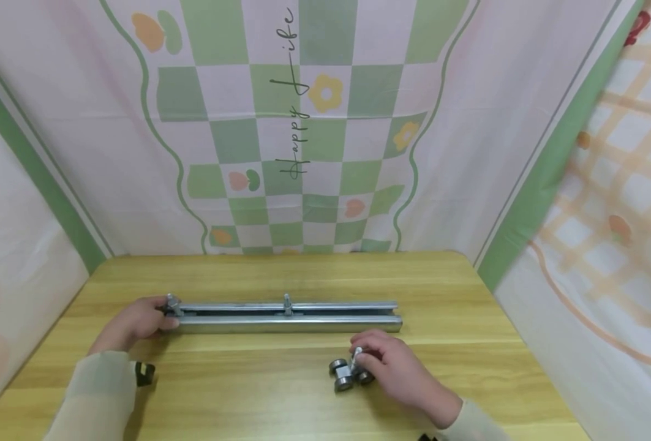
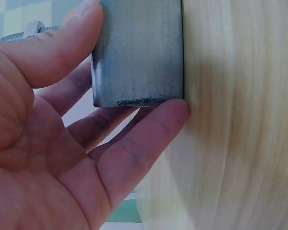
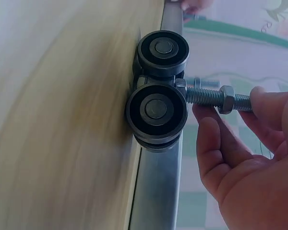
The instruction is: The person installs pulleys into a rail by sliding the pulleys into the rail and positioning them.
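A grey metal channel rail (image 1: 331,324) lies lengthwise on the table, its slot facing up. My left hand (image 1: 140,320) grips its left end; in the left wrist view the thumb lies on the rail's (image 2: 139,52) edge, the other fingers around its end. Two threaded bolts with nuts stand up from the slot, one bolt (image 1: 174,304) by my left hand and another bolt (image 1: 288,304) near the middle. In front of the rail's right part, my right hand (image 1: 402,373) pinches the bolt of a roller trolley (image 1: 343,373). Its black-rimmed wheels (image 3: 156,110) show in the right wrist view.
The wood-grain table (image 1: 237,392) extends around the rail. Behind it hangs a green-and-white checked curtain (image 1: 281,141), with more patterned cloth (image 1: 623,202) at the sides. A black strap piece (image 1: 145,373) sits at the left sleeve.
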